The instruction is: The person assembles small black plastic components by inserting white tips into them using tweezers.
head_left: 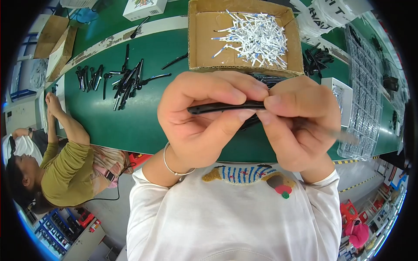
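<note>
Both hands meet in front of my chest above the table. Between them they hold a slim, slightly curved black piece (217, 107), smooth and rounded at its left end; I cannot tell its kind. My left hand (180, 102) pinches its middle between thumb and fingertips, while the left end lies across the palm. At the other end, the thumb and fingers of my right hand (307, 106) close on the piece and hide its tip. A blurred, thin, see-through length (344, 135) sticks out beyond my right hand.
Several black pieces (128, 82) lie on the green table (87, 115) to the left. Behind my hands stands a cardboard box (202, 48) with white-and-blue strips (257, 41). At right are a small white box (344, 102) and clear compartment trays (365, 91). A co-worker (65, 174) sits left.
</note>
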Tool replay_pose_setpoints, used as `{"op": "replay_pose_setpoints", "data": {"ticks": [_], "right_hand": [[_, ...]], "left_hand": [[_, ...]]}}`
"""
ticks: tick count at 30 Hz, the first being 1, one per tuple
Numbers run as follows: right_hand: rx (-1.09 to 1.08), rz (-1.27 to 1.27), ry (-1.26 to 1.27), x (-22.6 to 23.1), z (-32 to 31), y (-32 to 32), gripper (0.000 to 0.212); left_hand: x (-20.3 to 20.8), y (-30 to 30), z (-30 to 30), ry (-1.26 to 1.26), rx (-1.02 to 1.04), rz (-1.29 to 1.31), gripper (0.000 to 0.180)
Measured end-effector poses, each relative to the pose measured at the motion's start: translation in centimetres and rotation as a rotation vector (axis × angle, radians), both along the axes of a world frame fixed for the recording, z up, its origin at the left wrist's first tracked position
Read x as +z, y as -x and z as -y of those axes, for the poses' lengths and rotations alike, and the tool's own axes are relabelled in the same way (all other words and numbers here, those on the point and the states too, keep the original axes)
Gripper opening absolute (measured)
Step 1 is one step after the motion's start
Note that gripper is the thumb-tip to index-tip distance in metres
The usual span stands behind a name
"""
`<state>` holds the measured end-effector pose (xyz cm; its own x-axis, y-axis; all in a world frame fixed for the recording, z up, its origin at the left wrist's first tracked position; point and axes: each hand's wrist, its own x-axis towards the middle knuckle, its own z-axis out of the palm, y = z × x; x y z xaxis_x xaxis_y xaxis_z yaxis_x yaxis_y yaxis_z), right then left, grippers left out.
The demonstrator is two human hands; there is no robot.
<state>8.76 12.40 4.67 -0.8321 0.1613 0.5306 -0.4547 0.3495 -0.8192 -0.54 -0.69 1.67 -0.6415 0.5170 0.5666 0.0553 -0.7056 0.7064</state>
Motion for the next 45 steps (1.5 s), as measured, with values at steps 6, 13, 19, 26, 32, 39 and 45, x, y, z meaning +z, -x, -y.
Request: {"op": "replay_pose_setpoints", "data": {"ticks": [6,13,19,26,32,39,45], "right_hand": [[0.063,0.038,0.15,0.4,0.2,0.1,0.033],[-0.052,0.012,-0.403,1.0,-2.9,-0.5,0.013],[-0.135,0.023,-0.684,2.3,-2.4,-0.1,0.017],[-0.121,0.01,-0.758,2.8,-2.2,0.3,0.021],[-0.079,-0.054,-0.877,3.7,-2.6,0.5,0.024],[-0.023,0.001,-0.96,4.6,-2.1,0.8,0.03],[-0.03,-0.018,-0.861,4.0,-2.6,0.9,0.024]], "left_hand": [[-0.3,0.1,-0.3,-0.034,0.023,-0.008,0.025],[-0.1,0.1,0.2,0.133,0.034,-0.017,0.027],[-0.7,0.1,0.2,0.144,0.079,-0.094,0.028],[-0.8,0.2,0.4,0.161,0.109,-0.137,0.027],[-0.6,0.8,1.1,0.19,0.124,-0.25,0.025],[-0.9,1.1,1.6,0.279,0.189,-0.348,0.019],[-0.7,1.1,1.1,0.03,0.098,-0.171,0.024]]}}
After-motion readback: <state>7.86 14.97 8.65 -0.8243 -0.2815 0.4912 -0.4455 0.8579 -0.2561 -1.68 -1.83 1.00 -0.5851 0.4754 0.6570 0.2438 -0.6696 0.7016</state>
